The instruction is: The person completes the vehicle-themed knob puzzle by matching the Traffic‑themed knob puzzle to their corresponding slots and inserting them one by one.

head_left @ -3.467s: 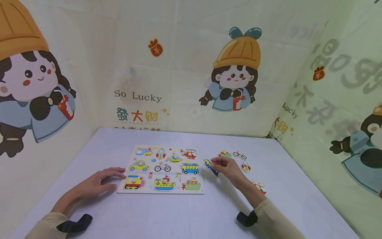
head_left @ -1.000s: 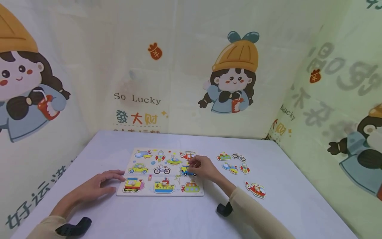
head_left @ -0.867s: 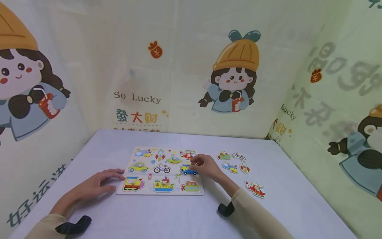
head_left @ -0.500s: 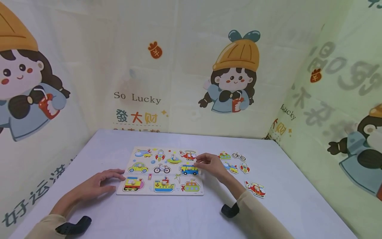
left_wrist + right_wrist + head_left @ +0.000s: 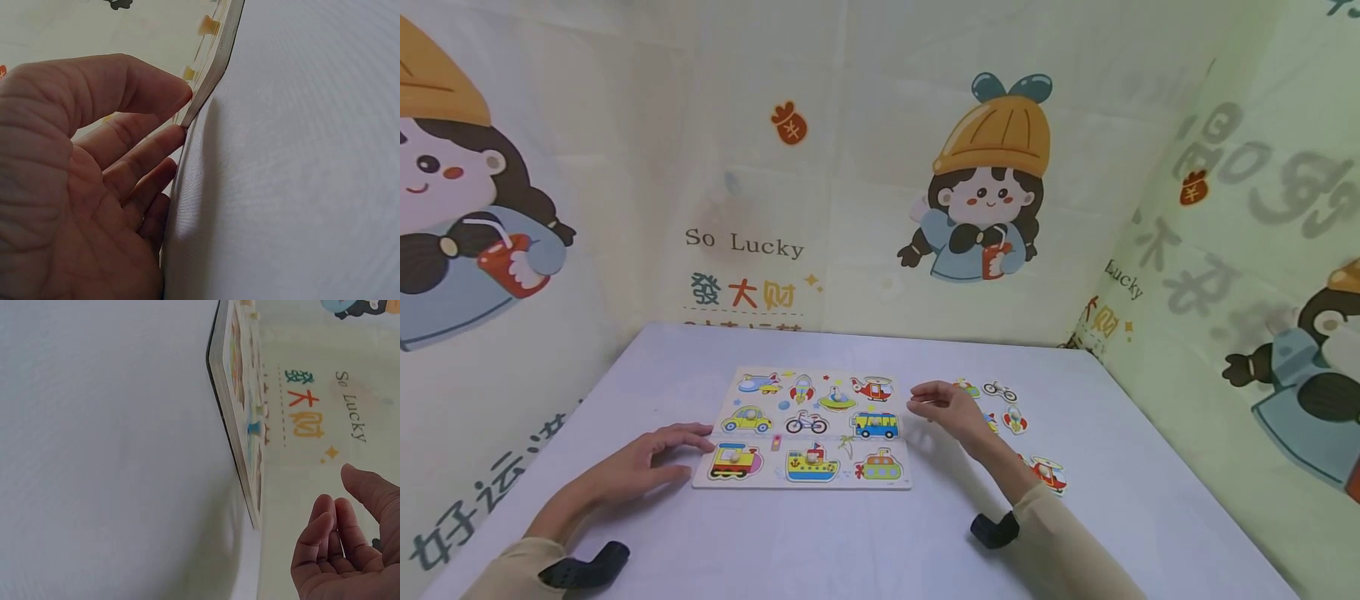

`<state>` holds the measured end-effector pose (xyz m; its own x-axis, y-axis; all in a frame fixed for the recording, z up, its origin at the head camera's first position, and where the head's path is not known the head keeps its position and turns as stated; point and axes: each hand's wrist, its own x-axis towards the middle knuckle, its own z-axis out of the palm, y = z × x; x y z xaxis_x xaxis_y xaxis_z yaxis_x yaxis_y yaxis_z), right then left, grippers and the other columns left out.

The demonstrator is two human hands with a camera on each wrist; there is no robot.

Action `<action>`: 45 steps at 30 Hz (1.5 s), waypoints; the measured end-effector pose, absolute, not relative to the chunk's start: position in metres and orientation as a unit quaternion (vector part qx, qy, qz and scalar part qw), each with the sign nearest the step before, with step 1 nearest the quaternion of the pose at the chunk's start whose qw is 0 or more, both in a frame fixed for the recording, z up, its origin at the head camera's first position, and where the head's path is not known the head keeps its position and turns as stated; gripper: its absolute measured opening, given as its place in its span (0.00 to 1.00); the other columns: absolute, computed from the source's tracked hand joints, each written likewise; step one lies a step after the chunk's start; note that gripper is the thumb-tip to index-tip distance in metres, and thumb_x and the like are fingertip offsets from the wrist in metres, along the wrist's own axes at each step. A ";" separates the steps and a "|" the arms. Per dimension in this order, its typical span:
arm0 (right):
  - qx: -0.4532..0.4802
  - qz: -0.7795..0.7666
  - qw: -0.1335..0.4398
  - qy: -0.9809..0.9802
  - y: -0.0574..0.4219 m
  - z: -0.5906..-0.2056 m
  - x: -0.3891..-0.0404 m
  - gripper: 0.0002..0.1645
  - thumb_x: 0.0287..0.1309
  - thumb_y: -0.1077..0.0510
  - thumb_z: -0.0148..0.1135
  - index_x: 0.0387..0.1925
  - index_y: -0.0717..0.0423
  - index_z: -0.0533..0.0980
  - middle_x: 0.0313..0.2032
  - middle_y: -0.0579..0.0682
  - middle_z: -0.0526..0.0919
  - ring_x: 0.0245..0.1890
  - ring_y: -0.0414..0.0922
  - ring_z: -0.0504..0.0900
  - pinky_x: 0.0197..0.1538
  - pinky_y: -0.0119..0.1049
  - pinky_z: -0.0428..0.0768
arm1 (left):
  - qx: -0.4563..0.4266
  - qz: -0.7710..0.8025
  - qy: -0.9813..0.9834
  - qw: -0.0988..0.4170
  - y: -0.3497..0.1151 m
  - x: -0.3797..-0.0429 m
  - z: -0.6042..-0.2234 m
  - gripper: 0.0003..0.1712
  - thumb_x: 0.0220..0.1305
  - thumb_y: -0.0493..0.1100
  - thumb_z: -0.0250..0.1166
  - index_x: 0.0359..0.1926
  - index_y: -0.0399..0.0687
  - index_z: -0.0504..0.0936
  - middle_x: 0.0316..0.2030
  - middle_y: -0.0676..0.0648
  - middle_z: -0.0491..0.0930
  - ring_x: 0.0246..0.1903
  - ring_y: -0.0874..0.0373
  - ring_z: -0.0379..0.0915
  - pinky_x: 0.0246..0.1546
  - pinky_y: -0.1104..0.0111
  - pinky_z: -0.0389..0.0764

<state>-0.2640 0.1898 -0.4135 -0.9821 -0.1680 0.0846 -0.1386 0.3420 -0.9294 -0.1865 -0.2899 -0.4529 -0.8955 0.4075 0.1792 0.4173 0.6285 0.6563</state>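
Note:
A white puzzle board (image 5: pixel 775 469) with vehicle pictures lies on the table. My left hand (image 5: pixel 640 462) stays at its left edge with relaxed fingers; in the left wrist view, fingertips (image 5: pixel 178 132) touch or nearly touch the board's rim (image 5: pixel 215 69). The blue-and-yellow bus piece (image 5: pixel 876 425) sits in the board's right side, its knob showing. Just right of the board, my right hand (image 5: pixel 955 412) hovers with loosely bent fingers and holds nothing. In the right wrist view that hand (image 5: pixel 350 550) is apart from the board (image 5: pixel 237 431). Car (image 5: pixel 747 418), train (image 5: pixel 734 461) and ship (image 5: pixel 812 463) pieces show knobs too.
Loose pieces lie right of the board: a bicycle (image 5: pixel 1000 391), a rocket (image 5: pixel 1015 419), a helicopter (image 5: pixel 1049 475) and a submarine (image 5: pixel 970 388), some partly behind the right hand and arm. Printed cloth walls (image 5: pixel 865 208) enclose the white table (image 5: pixel 775 542).
The right hand carried the bus piece left onto the board, let go of it there, and drew back to the right. The left hand has stayed at the board's edge.

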 end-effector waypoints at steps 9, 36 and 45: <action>-0.082 -0.579 -0.001 0.811 0.210 -0.416 -0.264 0.25 0.58 0.60 0.74 0.54 0.69 0.79 0.42 0.51 0.88 0.39 0.39 0.85 0.42 0.30 0.80 | -0.230 -0.364 -0.902 0.014 -0.291 -0.186 -0.454 0.17 0.64 0.44 0.70 0.54 0.59 0.84 0.67 0.37 0.74 0.68 0.29 0.61 0.61 0.32 0.70; -0.024 -0.528 -0.029 0.849 0.276 -0.423 -0.273 0.27 0.60 0.56 0.74 0.55 0.67 0.78 0.43 0.50 0.86 0.40 0.35 0.82 0.43 0.24 0.81 | -0.231 -0.340 -0.911 0.031 -0.291 -0.186 -0.453 0.17 0.64 0.45 0.71 0.53 0.62 0.85 0.66 0.41 0.76 0.66 0.34 0.64 0.61 0.38 0.74; -0.022 -0.467 -0.039 0.883 0.284 -0.422 -0.274 0.23 0.62 0.57 0.72 0.53 0.68 0.79 0.45 0.57 0.86 0.41 0.41 0.81 0.41 0.26 0.78 | -0.233 -0.346 -0.908 0.028 -0.290 -0.187 -0.454 0.17 0.64 0.45 0.71 0.54 0.62 0.85 0.66 0.40 0.76 0.67 0.34 0.63 0.61 0.34 0.71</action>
<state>-0.2736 0.2842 -0.4224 -0.9960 -0.0020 0.0897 -0.0753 0.5623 -0.8235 -0.1872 -0.2905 -0.4542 -0.8896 0.4044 0.2123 0.4431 0.6515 0.6157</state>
